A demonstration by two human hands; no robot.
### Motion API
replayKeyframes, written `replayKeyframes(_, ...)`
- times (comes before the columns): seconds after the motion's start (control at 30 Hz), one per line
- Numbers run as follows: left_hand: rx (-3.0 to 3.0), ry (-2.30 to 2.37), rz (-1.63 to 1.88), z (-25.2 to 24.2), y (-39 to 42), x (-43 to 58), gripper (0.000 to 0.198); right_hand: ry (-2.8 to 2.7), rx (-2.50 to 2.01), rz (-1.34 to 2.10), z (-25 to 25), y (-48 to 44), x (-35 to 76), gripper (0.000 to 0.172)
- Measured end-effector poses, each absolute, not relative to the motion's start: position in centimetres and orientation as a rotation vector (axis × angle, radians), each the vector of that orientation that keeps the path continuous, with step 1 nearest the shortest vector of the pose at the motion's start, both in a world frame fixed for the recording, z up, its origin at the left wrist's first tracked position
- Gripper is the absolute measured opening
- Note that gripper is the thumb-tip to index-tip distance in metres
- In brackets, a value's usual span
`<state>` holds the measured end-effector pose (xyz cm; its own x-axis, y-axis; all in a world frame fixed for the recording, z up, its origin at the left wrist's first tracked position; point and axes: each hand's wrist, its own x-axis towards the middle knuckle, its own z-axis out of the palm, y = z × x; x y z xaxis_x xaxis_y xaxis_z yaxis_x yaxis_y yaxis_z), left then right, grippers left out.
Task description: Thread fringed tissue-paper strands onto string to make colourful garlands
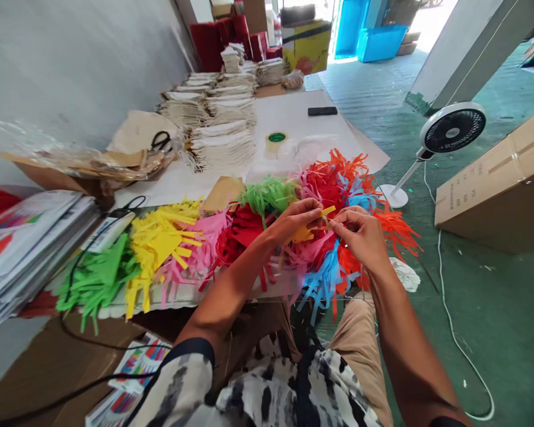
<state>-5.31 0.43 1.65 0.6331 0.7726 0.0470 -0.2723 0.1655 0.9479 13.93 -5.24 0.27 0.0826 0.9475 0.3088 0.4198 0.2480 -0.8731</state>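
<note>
My left hand (305, 214) is closed in a pinch on a yellow paper strip (328, 210) above the near edge of the table. Just to its right, my right hand (359, 232) is closed too, thumb against fingers, at the strip's lower end; what it pinches is too small to make out. Beneath both hands lie fringed paper tassels: blue (324, 276), orange (397, 228), red (244, 228) and light green (269, 194). Farther left are pink (210, 234), yellow (160, 240) and darker green (109, 273) tassels.
Stacked white bundles (222, 145) stand behind the tassels, with a tape roll (276, 142) and a black phone (323, 111) nearby. Scissors (160, 141) rest on brown paper at left. Printed sheets (31, 243) pile at far left. A fan (453, 131) and carton (498, 184) are right.
</note>
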Motion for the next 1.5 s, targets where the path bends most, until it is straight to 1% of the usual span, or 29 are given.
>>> replayKeyframes(0.17, 1.171, 0.531, 0.806, 1.3, 0.6, -5.4, 0.05, -1.504, -1.393, 0.627, 0.2, -5.2, 14.0, 0.022)
replayKeyframes(0.4, 1.191, 0.517, 0.794, 0.5, 0.6, -5.4, 0.047, -1.495, -1.457, 0.475, 0.6, -5.4, 13.6, 0.019)
replayKeyframes(0.57, 1.239, 0.542, 0.814, 0.7, 0.5, -5.2, 0.049, -1.595, -1.285, 0.602, 1.1, -5.9, 13.2, 0.023)
replayKeyframes(0.7, 1.18, 0.578, 0.818, 1.0, 0.3, -5.3, 0.049, -1.68, -1.159, 0.62, 1.4, -6.3, 13.1, 0.024)
replayKeyframes(0.93, 1.186, 0.552, 0.779, 0.8, 0.4, -5.5, 0.047, -1.605, -1.218, 0.666, 0.5, -5.5, 13.7, 0.03)
replayKeyframes(1.23, 1.34, 0.58, 0.776, 0.2, 0.5, -5.3, 0.051, -1.519, -1.28, 0.63, 0.4, -5.3, 13.4, 0.027)
replayKeyframes(1.37, 1.452, 0.604, 0.79, 0.0, 0.5, -5.1, 0.056, -1.493, -1.31, 0.629, 0.4, -5.3, 13.3, 0.021)
replayKeyframes(1.5, 1.62, 0.638, 0.868, -0.3, 0.3, -4.9, 0.052, -1.473, -1.329, 0.666, 0.2, -5.4, 13.3, 0.02)
